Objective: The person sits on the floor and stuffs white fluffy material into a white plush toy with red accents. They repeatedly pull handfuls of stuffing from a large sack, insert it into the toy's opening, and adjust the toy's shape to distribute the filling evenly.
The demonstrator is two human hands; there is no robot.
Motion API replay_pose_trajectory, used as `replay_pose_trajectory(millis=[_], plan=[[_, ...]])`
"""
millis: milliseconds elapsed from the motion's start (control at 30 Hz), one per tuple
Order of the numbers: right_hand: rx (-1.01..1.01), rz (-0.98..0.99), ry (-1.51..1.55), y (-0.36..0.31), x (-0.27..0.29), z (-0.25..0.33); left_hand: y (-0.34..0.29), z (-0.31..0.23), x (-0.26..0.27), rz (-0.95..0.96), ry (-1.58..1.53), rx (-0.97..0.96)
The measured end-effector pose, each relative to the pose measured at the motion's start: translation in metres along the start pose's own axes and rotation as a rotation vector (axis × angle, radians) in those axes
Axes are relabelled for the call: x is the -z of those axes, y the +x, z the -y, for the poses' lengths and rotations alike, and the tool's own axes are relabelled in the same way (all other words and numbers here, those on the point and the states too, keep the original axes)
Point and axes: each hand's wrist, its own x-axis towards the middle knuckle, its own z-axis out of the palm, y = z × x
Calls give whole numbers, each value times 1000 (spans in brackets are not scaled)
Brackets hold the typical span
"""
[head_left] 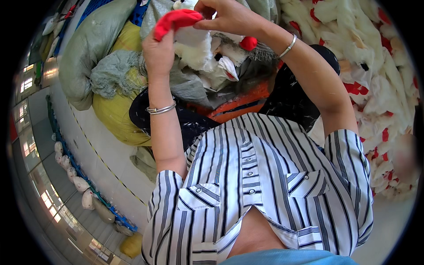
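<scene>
A small piece of red fabric [180,20] is stretched between my two hands at the top of the view. My left hand [159,52] is closed round its lower left end. At its right end, the fingers of my right hand [229,17] are pinched together on the fabric's edge. Below and behind the fabric lie white plush pieces [198,51] with fluffy edges, some with black and red parts. They rest on a grey-green woven sack [187,84] in front of my knees.
A large heap of cream plush pieces with red patches [375,88] fills the right side. Stuffed grey-green [95,48] and yellow sacks [110,117] stand on the left. Further left, several white bundles [81,184] line a blue strip beside the windows. Something orange [247,98] shows between my legs.
</scene>
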Motion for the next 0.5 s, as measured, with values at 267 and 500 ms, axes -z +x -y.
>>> replay_pose_trajectory(millis=[267, 500], plan=[[-304, 75, -626, -11, -27, -81, 47, -62, 18, -333, -473, -26], [-198, 350, -164, -9, -31, -80, 37, -113, 56, -427, -501, -128]])
